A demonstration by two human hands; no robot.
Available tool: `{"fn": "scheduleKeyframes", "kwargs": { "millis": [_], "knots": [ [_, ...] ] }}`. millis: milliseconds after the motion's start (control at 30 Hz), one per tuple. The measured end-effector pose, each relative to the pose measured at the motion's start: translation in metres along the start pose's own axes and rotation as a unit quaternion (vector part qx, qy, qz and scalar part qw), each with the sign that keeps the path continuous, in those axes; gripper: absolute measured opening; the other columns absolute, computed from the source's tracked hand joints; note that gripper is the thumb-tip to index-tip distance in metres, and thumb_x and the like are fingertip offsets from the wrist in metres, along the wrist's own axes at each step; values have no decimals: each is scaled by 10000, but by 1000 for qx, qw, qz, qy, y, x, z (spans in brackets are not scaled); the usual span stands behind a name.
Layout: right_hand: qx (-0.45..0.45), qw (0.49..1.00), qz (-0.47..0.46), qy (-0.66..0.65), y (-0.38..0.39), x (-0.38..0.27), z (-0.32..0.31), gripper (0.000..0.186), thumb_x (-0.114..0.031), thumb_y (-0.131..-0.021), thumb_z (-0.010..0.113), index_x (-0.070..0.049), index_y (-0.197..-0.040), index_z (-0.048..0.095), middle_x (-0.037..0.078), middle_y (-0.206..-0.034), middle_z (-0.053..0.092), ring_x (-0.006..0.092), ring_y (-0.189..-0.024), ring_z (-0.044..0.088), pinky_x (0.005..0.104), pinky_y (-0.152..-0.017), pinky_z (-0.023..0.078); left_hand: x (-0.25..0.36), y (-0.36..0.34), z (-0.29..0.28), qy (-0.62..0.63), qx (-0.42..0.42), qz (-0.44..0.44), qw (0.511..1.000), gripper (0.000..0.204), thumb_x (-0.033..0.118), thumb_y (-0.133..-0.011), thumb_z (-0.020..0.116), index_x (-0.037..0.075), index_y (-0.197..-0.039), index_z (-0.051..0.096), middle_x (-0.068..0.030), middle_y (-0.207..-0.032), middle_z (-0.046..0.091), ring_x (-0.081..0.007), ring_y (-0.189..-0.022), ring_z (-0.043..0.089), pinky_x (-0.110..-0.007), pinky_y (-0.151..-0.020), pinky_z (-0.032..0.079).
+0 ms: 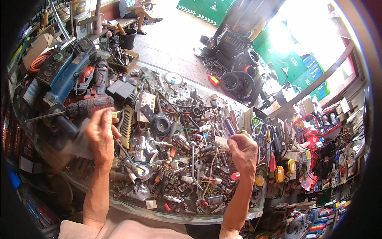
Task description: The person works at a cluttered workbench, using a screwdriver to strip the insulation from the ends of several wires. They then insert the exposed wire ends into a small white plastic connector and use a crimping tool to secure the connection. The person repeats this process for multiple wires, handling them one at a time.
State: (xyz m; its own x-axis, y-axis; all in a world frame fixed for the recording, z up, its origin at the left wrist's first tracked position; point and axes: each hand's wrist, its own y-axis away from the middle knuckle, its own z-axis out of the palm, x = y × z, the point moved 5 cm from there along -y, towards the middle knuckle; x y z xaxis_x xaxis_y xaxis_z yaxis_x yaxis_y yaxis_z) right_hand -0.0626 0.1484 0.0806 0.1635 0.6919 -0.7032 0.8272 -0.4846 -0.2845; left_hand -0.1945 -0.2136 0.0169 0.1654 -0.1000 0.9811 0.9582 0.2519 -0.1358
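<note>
My left hand (104, 131) is raised beside a red-and-black drill (87, 106), its fingers closed on a small yellow object (115, 114), mostly hidden by them. A translucent plastic bag (82, 131) lies just left of it. My right hand (242, 149) pinches a small pale piece (221, 141) over a dense heap of metal parts, springs, bolts and wires (183, 167). Near the middle of the heap sits a black round part (160, 124). Scissors (260, 129) and screwdrivers (271, 157) stand just right of my right hand.
A glass-topped counter (191, 217) bears the heap. A blue grinder (63, 83) and tools crowd the left, with a black bucket (128, 40) behind. Another person (131, 10) sits on a bench at the back. Tyres and machinery (238, 75) stand beyond; packed shelves (318, 207) fill the right.
</note>
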Motion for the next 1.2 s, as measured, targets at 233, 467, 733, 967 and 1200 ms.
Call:
{"fn": "scheduleKeyframes", "kwargs": {
  "millis": [233, 467, 733, 967, 1200],
  "knots": [
    [86, 980, 22, 179, 14, -15, -25, 106, -104, -826, 691, -3, -837, 722, 95, -841, 645, 213, -650, 635, 353, -658, 496, 4, 1, 1, -6, 3, 7, 1000, 278, 267, -1017, 578, 16, -1080, 678, -54, -817, 671, -53, -488, 518, -209, -421, 400],
    [140, 943, -9, 303, 0, -29, -15, 144, -173, -867, 710, -48, -939, 711, 120, -960, 678, 272, -868, 691, 416, -758, 536, 4, 2, 0, -8, 2, 6, 1000, 282, 268, -1017, 577, 12, -1075, 679, -54, -816, 670, -52, -501, 522, -205, -434, 406],
    [-160, 916, -222, 293, -31, -9, 104, 291, 2, -809, 627, -32, -1093, 684, 157, -1076, 663, 342, -1100, 586, 438, -976, 451, 1, -1, 0, 4, -11, 9, 1000, 272, 247, -1022, 569, 1, -1098, 656, -61, -825, 647, -67, -494, 523, -211, -437, 395],
    [-109, 915, -243, 302, -35, -12, 93, 105, -70, -819, 670, -49, -921, 684, 130, -991, 651, 343, -1023, 582, 451, -880, 471, 1, 0, 2, 8, -20, 3, 1000, 254, 230, -1021, 575, 2, -1104, 651, -64, -837, 653, -66, -511, 523, -208, -461, 411],
    [-107, 994, -33, 5, -6, -27, 55, 178, -148, -870, 713, -9, -965, 656, 121, -864, 688, 237, -773, 665, 360, -718, 521, 1, -1, 0, 2, -18, 11, 1000, 251, 216, -1019, 577, -9, -1100, 653, -73, -840, 652, -66, -523, 520, -207, -473, 425]
  ]
}}
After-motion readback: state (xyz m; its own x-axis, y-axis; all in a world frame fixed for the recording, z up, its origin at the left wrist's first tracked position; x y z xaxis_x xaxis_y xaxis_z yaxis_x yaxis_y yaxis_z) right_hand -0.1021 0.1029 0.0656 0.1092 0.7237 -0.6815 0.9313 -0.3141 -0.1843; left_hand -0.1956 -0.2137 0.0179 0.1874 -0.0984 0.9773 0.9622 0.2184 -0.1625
